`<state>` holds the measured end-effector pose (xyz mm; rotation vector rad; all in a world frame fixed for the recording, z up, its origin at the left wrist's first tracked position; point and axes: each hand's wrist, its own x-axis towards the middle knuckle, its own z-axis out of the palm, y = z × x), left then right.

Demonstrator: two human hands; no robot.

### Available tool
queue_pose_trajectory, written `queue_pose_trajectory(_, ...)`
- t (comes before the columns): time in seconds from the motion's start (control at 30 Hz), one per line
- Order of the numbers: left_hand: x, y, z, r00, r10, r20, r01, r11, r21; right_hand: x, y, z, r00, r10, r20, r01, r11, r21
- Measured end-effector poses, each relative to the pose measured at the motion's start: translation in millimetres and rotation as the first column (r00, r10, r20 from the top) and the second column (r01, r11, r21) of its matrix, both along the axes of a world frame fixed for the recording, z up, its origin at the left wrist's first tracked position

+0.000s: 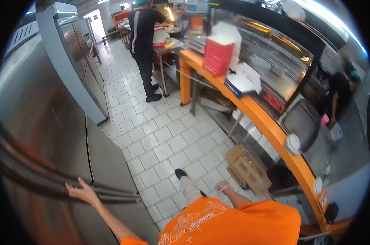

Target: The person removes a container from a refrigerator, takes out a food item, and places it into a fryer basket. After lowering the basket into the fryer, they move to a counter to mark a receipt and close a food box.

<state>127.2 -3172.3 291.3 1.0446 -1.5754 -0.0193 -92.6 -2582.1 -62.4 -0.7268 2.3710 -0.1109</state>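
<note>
My left hand [83,192] reaches to the steel refrigerator [42,118] on my left. Its thumb and fingers are spread apart at the long horizontal door handle [115,194], overlapping it in this view. Away from any surface, my right hand [222,186] hangs low in front of my orange shirt [234,222], fingers loosely apart and holding nothing visible. Below it lies the white tiled floor [164,134]. The flattened brown cardboard boxes [248,169] are the nearest things to that hand.
An orange-edged counter [254,114] curves along the right, bearing a red-and-white box [217,55], a white box [246,77] and a glass display case [270,53]. One person [144,36] stands ahead at a steel table [168,47]; another person [340,90] works behind the counter.
</note>
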Motion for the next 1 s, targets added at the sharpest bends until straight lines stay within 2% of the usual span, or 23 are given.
queue_pose_trajectory(0.03,-14,2,6,0.972,0.217,0.091,-0.212,0.975,-0.059,-35,-22,-30,1.000,0.018,-0.010,-0.018,1.000,-0.004)
queue_pose_trajectory(0.07,-25,-2,4,0.916,0.360,0.179,-0.345,0.932,-0.110,-67,-46,-67,0.998,-0.026,0.065,0.025,0.999,0.023)
queue_pose_trajectory(0.1,-35,-9,1,0.904,0.386,0.185,-0.372,0.922,-0.107,-96,-64,-82,0.987,-0.070,0.142,0.062,0.996,0.059)
queue_pose_trajectory(0.13,-38,-12,-2,0.877,0.463,0.131,-0.448,0.885,-0.128,-127,-96,-38,0.985,0.104,0.136,-0.119,0.987,0.108)
queue_pose_trajectory(0.23,-43,-30,-6,0.788,0.613,-0.059,-0.614,0.775,-0.145,-229,-181,10,0.980,0.199,0.011,-0.199,0.979,0.032)
queue_pose_trajectory(0.27,-47,-31,-1,0.633,0.774,0.017,-0.758,0.624,-0.191,-265,-206,22,0.973,0.226,-0.052,-0.227,0.973,-0.025)
queue_pose_trajectory(0.3,-46,-35,3,0.502,0.864,-0.029,-0.836,0.476,-0.274,-300,-231,40,0.961,0.265,-0.076,-0.267,0.964,-0.014)
queue_pose_trajectory(0.33,-60,-27,25,0.375,0.913,-0.161,-0.895,0.311,-0.320,-329,-254,62,0.948,0.302,-0.097,-0.303,0.953,0.000)
queue_pose_trajectory(0.37,-50,-38,18,0.361,0.919,-0.159,-0.900,0.298,-0.319,-347,-278,99,0.944,0.317,-0.097,-0.318,0.948,0.002)
queue_pose_trajectory(0.4,-22,-52,1,0.410,0.885,-0.221,-0.907,0.371,-0.201,-360,-300,141,1.000,-0.026,0.000,0.026,0.987,-0.156)
queue_pose_trajectory(0.43,-5,-59,-13,0.448,0.847,-0.287,-0.892,0.444,-0.084,-372,-313,161,0.926,-0.350,0.145,0.377,0.888,-0.264)
queue_pose_trajectory(0.57,8,-58,-18,0.438,0.888,-0.140,-0.894,0.414,-0.175,-418,-336,115,0.890,-0.373,0.263,0.430,0.880,-0.204)
queue_pose_trajectory(0.63,35,-57,-32,0.426,0.901,-0.079,-0.905,0.423,-0.048,-422,-324,76,1.000,-0.004,0.026,0.006,0.995,-0.097)
queue_pose_trajectory(0.67,33,-49,-26,0.415,0.907,-0.079,-0.910,0.412,-0.044,-423,-316,59,0.985,0.171,-0.016,-0.172,0.984,-0.055)
queue_pose_trajectory(0.7,33,-38,-15,0.500,0.860,-0.106,-0.858,0.508,0.076,-421,-305,45,0.938,0.343,-0.054,-0.344,0.939,-0.005)
queue_pose_trajectory(0.73,30,-30,-9,0.575,0.805,-0.147,-0.782,0.594,0.188,-417,-294,37,0.894,0.442,-0.069,-0.440,0.897,0.045)
queue_pose_trajectory(0.77,26,-27,-6,0.564,0.812,-0.148,-0.790,0.583,0.190,-415,-288,35,0.840,0.537,-0.077,-0.530,0.843,0.092)
queue_pose_trajectory(0.83,23,-18,7,0.578,0.808,-0.118,-0.742,0.580,0.336,-408,-274,66,0.987,0.138,0.083,-0.145,0.985,0.096)
queue_pose_trajectory(0.87,17,-13,4,0.614,0.787,-0.058,-0.782,0.616,0.093,-421,-264,28,0.891,0.433,0.136,-0.452,0.870,0.195)
queue_pose_trajectory(0.9,12,-5,-2,0.616,0.788,-0.009,-0.783,0.614,0.103,-415,-257,71,0.969,-0.092,0.230,0.047,0.980,0.195)
queue_pose_trajectory(0.93,11,3,-6,0.582,0.813,0.023,-0.810,0.576,0.113,-436,-233,-41,0.985,-0.003,0.172,-0.008,0.998,0.063)
queue_pose_trajectory(0.97,-17,22,-4,0.602,0.797,-0.039,-0.794,0.604,0.071,-456,-230,-44,0.877,0.480,0.038,-0.475,0.851,0.225)
queue_pose_trajectory(1.0,-55,50,10,0.594,0.798,-0.102,-0.794,0.602,0.079,-457,-247,-15,0.786,0.613,0.074,-0.596,0.722,0.350)
